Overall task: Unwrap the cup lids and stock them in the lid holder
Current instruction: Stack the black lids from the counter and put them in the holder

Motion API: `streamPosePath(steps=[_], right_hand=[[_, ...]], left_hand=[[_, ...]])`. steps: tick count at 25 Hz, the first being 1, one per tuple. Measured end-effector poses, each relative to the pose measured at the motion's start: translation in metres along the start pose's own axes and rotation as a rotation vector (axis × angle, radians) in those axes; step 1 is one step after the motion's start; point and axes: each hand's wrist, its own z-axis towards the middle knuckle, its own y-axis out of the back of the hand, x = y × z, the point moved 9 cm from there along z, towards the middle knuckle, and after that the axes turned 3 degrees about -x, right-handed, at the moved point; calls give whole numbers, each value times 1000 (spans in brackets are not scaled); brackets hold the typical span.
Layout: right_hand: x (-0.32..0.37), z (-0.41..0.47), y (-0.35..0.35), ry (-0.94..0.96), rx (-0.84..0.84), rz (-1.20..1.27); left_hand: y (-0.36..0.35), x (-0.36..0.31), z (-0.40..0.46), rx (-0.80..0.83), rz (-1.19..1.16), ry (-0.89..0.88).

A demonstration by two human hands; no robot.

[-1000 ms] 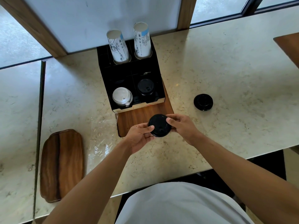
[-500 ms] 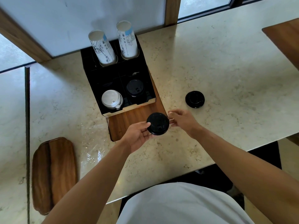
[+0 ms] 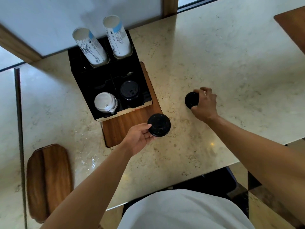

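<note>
Pale marble counter (image 3: pixel 214 52) fills your view, running from the window wall at its far edge to the near edge just in front of your white shirt (image 3: pixel 183 210).

Your left hand (image 3: pixel 138 138) pinches a black lid (image 3: pixel 159 124) by its left rim, thumb on top and fingers curled beneath. You hold it over the right near corner of the wooden board (image 3: pixel 127 124).

Your right hand (image 3: pixel 205 104) is out on the bare counter to the right of the board, its fingers curled down around a second black lid (image 3: pixel 191 100) that lies on the marble. Most of that lid's right side is hidden under your palm; whether it is lifted off the surface cannot be told.

On the far part of the wooden board stands the black lid holder (image 3: pixel 85 83). Its near left compartment holds a stack of white lids (image 3: pixel 105 102), and its near right compartment holds a stack of black lids (image 3: pixel 129 90). Two tall stacks of printed paper cups (image 3: pixel 90 46) lean up out of its far compartments, side by side.

Clear crumpled plastic wrap (image 3: pixel 85 138) lies flat on the counter just left of the board. Near the counter's left near corner lies a separate wooden tray (image 3: pixel 47 180), well apart from both hands. At the far right edge a corner of another wooden piece (image 3: pixel 293 22) shows.
</note>
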Motion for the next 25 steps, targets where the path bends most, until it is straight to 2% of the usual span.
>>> streamPosePath(steps=[3,6,12,15,18,25], right_hand=[[-2,8,-15,93,119,-92],[-6,10,-15,85,78,-107],[14,-16,5,51,-57,124],[49,-50,-5,120,1,196],[79,-83,-23,205,66,150],[113,-121,-52,207,120,295]], left_hand=[[-3,2,7,-27,-19,11],[-8,3,12,-41,-29,11],[-15,6,13,-82,-55,2],[-16,8,6,-73,-69,-12],[-14,9,-4,-36,-90,-26],[6,5,-30,28,-208,-79]])
